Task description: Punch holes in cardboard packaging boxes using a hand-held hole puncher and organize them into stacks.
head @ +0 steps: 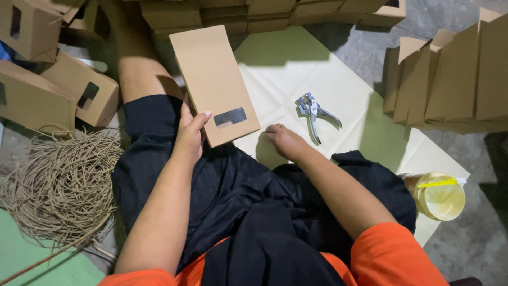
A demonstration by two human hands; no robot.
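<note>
Sitting on the floor here, cross-legged, with a pale paper sheet (338, 69) spread out in front. The left hand (189, 135) has a flat brown cardboard sleeve (214, 85) pinched along its lower left edge, thumb on the front face and fingers curled behind, so it stands tilted up above the lap. The sleeve has a small rectangular window cut-out near its bottom end. The right hand (283, 139) holds nothing; it rests knuckles-down on the sheet with the fingers loosely curled, just beside the metal punch pliers (315, 114), which lie on the sheet close to it but not touching.

My take on doing this bit well: keep the sleeve gripped low and firm like that so it doesn't flop, and pick the pliers up by the handles, which point toward the lap, rather than by the head. Squaring the sleeve's edge before any squeeze would probably save a crooked result.

Around it: a tangle of brown paper cord (61, 185) at the left, folded window boxes (58, 90) behind that, a row of flat sleeves (450, 79) standing at the right, and a lidded yellow drink cup (439, 196) near the right knee.
</note>
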